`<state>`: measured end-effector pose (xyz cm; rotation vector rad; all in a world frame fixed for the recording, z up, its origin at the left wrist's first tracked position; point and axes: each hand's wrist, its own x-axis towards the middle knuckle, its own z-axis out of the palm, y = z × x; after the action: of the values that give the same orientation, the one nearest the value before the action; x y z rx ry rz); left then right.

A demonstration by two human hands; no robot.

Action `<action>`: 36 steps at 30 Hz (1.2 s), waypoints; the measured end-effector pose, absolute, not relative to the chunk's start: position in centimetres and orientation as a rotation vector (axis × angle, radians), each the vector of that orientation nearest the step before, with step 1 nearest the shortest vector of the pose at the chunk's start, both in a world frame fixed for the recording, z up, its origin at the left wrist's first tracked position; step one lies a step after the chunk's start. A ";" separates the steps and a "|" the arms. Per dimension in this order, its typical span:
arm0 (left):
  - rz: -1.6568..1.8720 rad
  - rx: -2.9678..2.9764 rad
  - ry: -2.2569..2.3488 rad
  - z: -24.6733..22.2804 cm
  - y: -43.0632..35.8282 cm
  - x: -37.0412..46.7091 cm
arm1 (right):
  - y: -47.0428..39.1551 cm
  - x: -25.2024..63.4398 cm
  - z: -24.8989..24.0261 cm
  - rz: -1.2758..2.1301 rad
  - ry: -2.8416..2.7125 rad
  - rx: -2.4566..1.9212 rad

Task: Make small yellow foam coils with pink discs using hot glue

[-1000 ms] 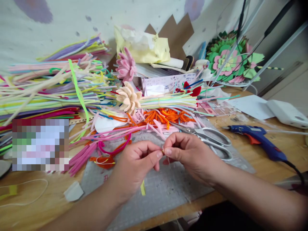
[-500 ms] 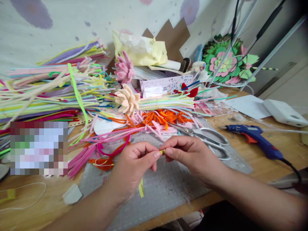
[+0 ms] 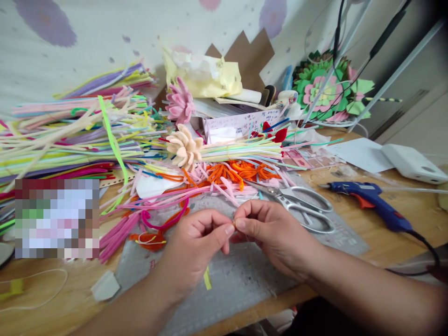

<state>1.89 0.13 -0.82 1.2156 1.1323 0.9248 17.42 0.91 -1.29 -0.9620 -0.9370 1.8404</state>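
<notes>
Over the grey cutting mat (image 3: 252,284), my left hand (image 3: 201,245) and my right hand (image 3: 269,231) meet fingertip to fingertip, both in a pinch. A narrow yellow strip (image 3: 207,279) hangs out below my left hand. Its other end lies between the fingertips, mostly hidden by thumbs and forefingers. Silver scissors (image 3: 297,205) lie on the mat just beyond my right hand. Left of my left hand are an orange fuzzy piece with thin thread (image 3: 150,241) and a bundle of pink pipe cleaners (image 3: 121,233).
A blue glue gun (image 3: 374,200) rests at the right with its cable trailing. Piled pipe cleaners (image 3: 70,140) fill the left back. A cream fuzzy flower (image 3: 185,147) and a pink one (image 3: 179,100) stand behind the mat. A white scrap (image 3: 105,285) lies near left.
The fingertips have closed further over the yellow piece, which showed between them before and is now mostly covered. My right fingers are more curled. The view has shifted slightly.
</notes>
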 end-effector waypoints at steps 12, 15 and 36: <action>0.931 1.230 1.160 -0.5 0.2 2.0 | 0.4 17.7 -1.2 1.901 -0.784 -0.912; 0.915 1.218 1.162 -0.5 0.2 2.0 | 0.2 18.1 -1.1 1.906 -0.790 -0.904; 0.821 1.251 1.209 -0.6 0.1 2.2 | 0.2 18.2 -2.0 1.725 -1.079 -1.007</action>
<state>2.16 0.10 -0.61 1.2514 1.2093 0.8207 18.20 0.17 -1.99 -1.0067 -1.0786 1.7255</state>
